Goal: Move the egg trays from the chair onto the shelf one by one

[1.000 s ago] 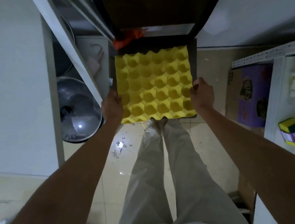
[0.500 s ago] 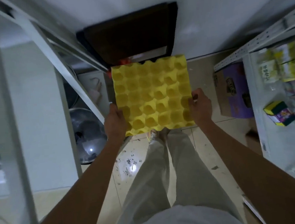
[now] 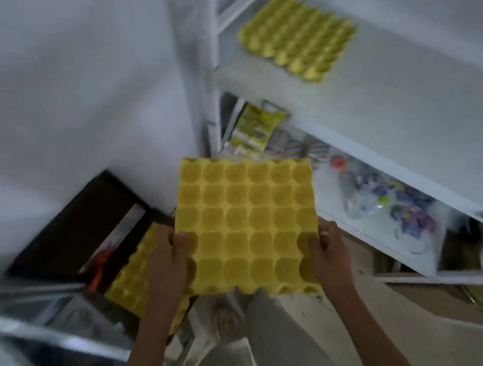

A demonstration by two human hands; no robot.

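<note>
A yellow egg tray (image 3: 249,223) held level in the air, gripped at its near corners by the left hand (image 3: 165,265) and right hand (image 3: 330,255). More trays (image 3: 135,279) lie on the dark chair (image 3: 72,229); 1 tray (image 3: 297,35) rests on the white shelf (image 3: 401,87).

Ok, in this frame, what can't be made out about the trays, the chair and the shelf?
All in the head view:
- How many trays remain on the chair: the held tray and left hand cover them.
- Items on the lower shelf: blurred.
- Whether the shelf's tray is one or a stack: too blurred.
</note>
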